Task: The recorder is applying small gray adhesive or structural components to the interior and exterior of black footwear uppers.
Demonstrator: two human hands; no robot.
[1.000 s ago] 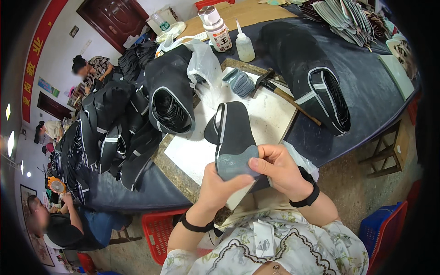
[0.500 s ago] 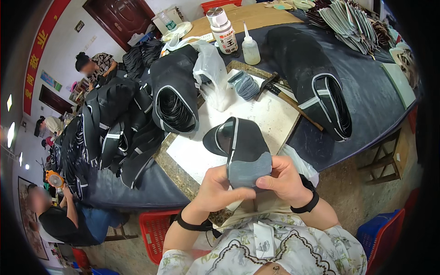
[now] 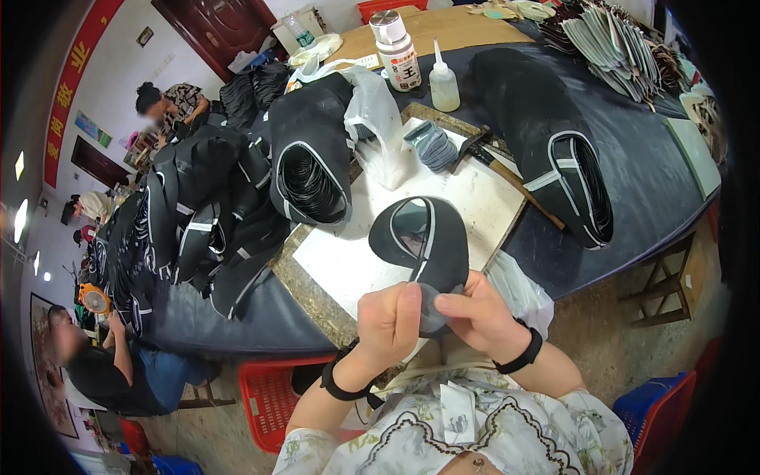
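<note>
Between my two hands is a black shoe upper (image 3: 451,241) with pale edging, tilted so its opening faces up and away. A grey patch (image 3: 432,309) covers its near end. My left hand (image 3: 388,321) is closed on the patch's left side, thumb on top. At the other side my right hand (image 3: 484,317) pinches the patch and the upper's edge with thumb and fingers. Under the upper lies a white board (image 3: 336,265) on a stone slab (image 3: 336,317). Beyond it sit a small stack of grey patches (image 3: 434,149) and a hammer (image 3: 507,174).
Bundles of nested black uppers stand left (image 3: 309,119) and right (image 3: 538,111), beside a loose pile (image 3: 190,182). Further back are a white bottle (image 3: 398,63), a squeeze bottle (image 3: 445,89) and a plastic bag (image 3: 376,115). A red basket (image 3: 273,408) sits below; co-workers are at left.
The upper has tipped, so its opening shows more and the grey patch less. My left thumb has moved up onto the patch, and its fingers have closed. The view has shifted slightly.
</note>
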